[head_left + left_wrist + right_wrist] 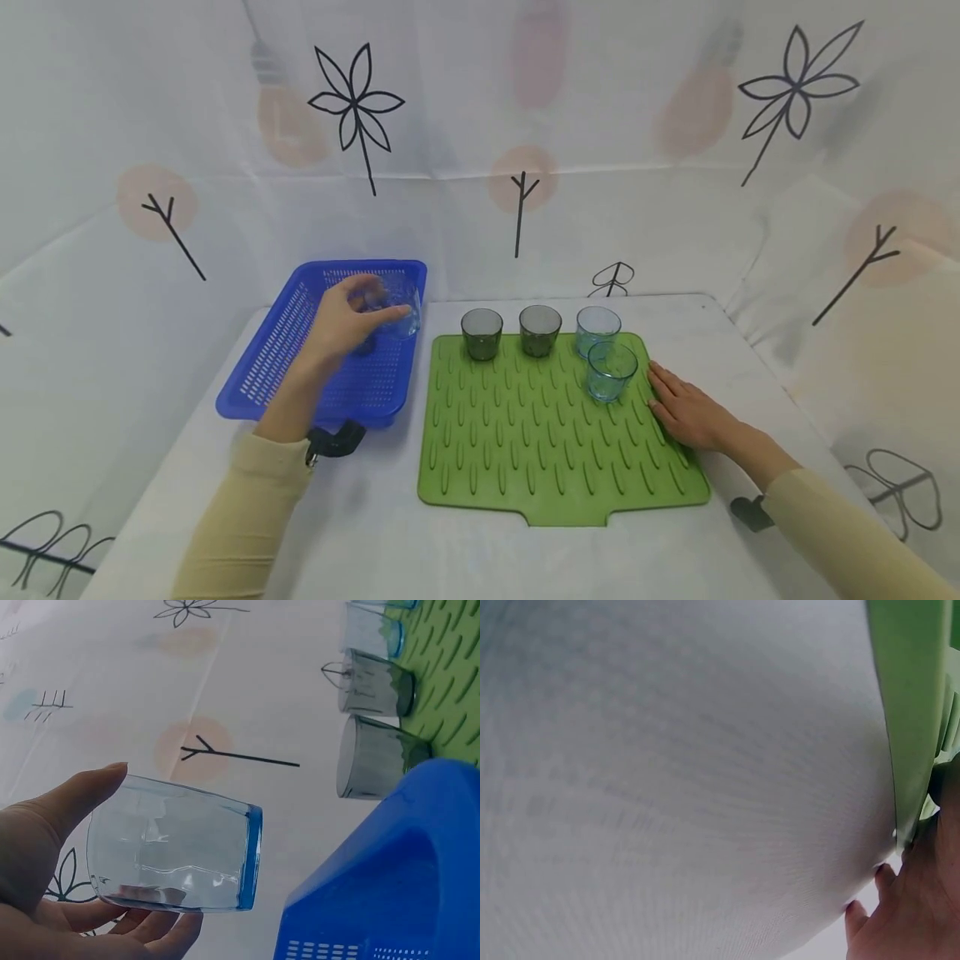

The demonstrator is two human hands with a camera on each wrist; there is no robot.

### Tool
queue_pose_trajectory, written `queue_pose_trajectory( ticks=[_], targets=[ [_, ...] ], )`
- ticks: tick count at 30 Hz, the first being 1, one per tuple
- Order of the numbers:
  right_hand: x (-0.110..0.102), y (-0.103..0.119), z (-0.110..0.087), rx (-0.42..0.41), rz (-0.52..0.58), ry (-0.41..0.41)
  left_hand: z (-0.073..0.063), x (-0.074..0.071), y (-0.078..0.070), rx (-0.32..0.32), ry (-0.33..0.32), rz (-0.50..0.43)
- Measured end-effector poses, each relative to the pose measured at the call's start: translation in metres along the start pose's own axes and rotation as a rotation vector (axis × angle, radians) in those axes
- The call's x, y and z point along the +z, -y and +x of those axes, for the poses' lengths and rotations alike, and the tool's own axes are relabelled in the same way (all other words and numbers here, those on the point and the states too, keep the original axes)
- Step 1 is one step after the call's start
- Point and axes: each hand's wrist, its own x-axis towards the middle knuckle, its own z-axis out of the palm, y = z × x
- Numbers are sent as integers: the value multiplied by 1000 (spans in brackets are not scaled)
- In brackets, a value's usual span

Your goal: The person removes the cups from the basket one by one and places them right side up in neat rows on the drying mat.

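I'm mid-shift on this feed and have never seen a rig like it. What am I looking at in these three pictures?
There is no machine here: these are a person's two bare hands. The large picture comes from a head camera looking forward and down; the other two come from cameras worn on each wrist.

On the white table are a blue basket at left and a green mat. Two grey glasses stand along the mat's far edge, with two blue glasses toward its far right corner.

The left hand holds a clear, blue-tinted glass over the basket; the left wrist view shows it closely. The right hand rests at the mat's right edge, holding no glass.
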Motion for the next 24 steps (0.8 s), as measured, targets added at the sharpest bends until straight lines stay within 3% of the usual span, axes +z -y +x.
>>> queue_pose_trajectory(
  ticks=[9,16,24],
  targets=[
    [1,2,0,38,-9,52,-4,28,3,37,65,-69],
    [1,2,-1,27,-7,33,-10,50,3,87,71,-15],
    [0,1,0,10,-13,7,-14,76,1,114,135,-18]
  ],
)
